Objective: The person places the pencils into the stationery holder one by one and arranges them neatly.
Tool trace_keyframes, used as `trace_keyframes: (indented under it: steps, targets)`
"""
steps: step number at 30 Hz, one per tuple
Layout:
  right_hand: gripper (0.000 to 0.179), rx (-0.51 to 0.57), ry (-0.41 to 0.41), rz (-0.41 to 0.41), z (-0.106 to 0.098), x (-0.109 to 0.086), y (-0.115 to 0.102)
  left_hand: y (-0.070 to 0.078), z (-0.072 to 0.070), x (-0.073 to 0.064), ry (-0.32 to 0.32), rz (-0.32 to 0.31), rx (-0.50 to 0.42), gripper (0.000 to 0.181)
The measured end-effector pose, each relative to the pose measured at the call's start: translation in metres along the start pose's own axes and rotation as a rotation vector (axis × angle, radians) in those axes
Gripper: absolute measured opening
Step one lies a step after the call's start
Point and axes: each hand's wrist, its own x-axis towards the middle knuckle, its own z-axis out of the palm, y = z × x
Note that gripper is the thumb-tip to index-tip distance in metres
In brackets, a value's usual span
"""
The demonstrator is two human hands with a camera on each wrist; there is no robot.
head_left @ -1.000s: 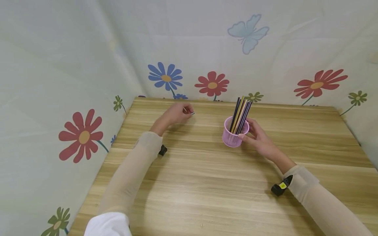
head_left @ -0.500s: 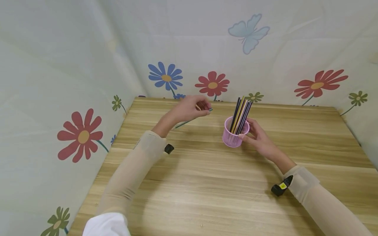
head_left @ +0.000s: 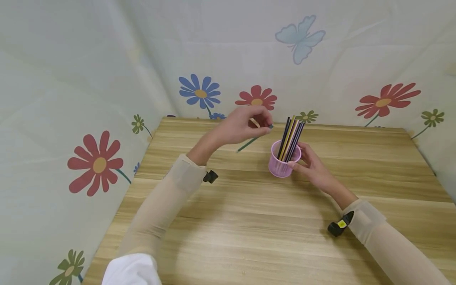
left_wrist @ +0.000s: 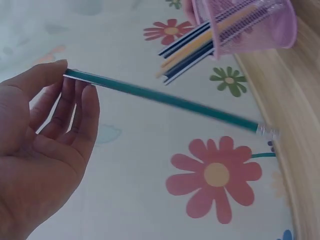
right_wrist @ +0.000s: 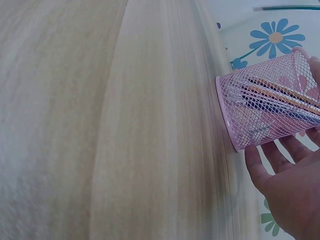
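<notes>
My left hand (head_left: 242, 126) pinches a slim green pencil (left_wrist: 165, 99) near one end, between thumb and fingertips. The pencil slants down and back toward the left in the head view, its silvery end lowest, above the wooden table. A short way to the right, a pink mesh pencil cup (head_left: 276, 169) stands upright on the tabletop. Several dark, yellow and pale pencils (head_left: 290, 138) lean in it and stick out over its rim. My right hand (head_left: 313, 170) holds the cup from the right, thumb on the near side and fingers around the far side.
The wood-grain table (head_left: 228, 221) ends at the back against a pale curtain (head_left: 228, 47) printed with flowers and a butterfly. The curtain also hangs along the left side. A small black camera (head_left: 210, 176) is strapped at each wrist.
My left hand has moved right and up with the green pencil, coming close to the cup, and more of the pencil shows. The right hand and the cup stay in place.
</notes>
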Motion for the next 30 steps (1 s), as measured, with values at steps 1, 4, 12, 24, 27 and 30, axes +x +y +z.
trace_keyframes:
  steps: [1,4,12,24,27,30]
  targets:
    - [0.069,0.0,0.0,0.001,0.0,0.0,0.0,0.003,-0.001,0.001,0.009,0.01,-0.01,0.017]
    - [0.069,0.004,-0.003,0.003,0.0,-0.001,-0.001,0.011,-0.004,0.005,0.044,0.035,-0.053,0.016]
    - [0.068,-0.014,-0.01,0.011,0.0,0.0,-0.002,0.022,-0.004,0.019,0.138,0.076,-0.204,0.017]
    - [0.069,-0.011,-0.014,0.004,-0.001,-0.001,-0.001,0.004,0.028,0.052,0.308,0.101,-0.418,0.017]
    - [0.069,-0.003,-0.01,-0.001,0.0,-0.001,-0.002,-0.001,0.038,0.059,0.333,0.091,-0.434,0.016]
    - [0.069,0.007,-0.003,-0.011,0.001,0.0,-0.002,-0.005,0.047,0.064,0.338,0.039,-0.441,0.015]
